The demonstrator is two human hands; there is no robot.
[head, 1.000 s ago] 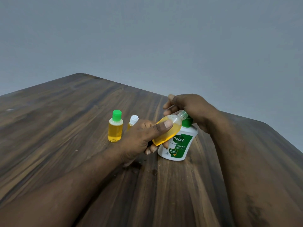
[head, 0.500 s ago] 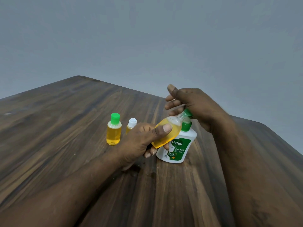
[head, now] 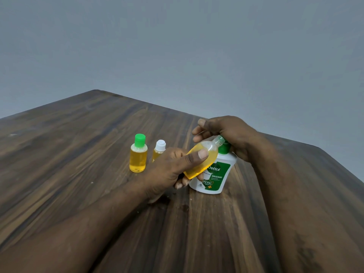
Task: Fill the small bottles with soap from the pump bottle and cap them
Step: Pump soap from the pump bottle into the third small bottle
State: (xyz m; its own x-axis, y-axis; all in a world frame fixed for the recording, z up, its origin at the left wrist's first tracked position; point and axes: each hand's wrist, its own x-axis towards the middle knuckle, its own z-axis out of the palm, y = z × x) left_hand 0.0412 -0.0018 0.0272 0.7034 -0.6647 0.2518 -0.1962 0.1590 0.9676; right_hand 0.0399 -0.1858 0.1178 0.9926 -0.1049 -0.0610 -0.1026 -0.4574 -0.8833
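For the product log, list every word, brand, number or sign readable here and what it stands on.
"Dettol": pump bottle, on its green label; first letter partly hidden by the held small bottle.
"ORIGINAL": same label, below the brand.
"99.99%": same label, lower left.
Fine print on that label: too small to read.
No text seen on the green-capped bottle or the white-capped bottle.

Green-capped bottle (head: 138,157), white-capped bottle (head: 159,149) just beyond left hand (head: 169,170); tabletop (head: 59,174) free leftward, nearward.
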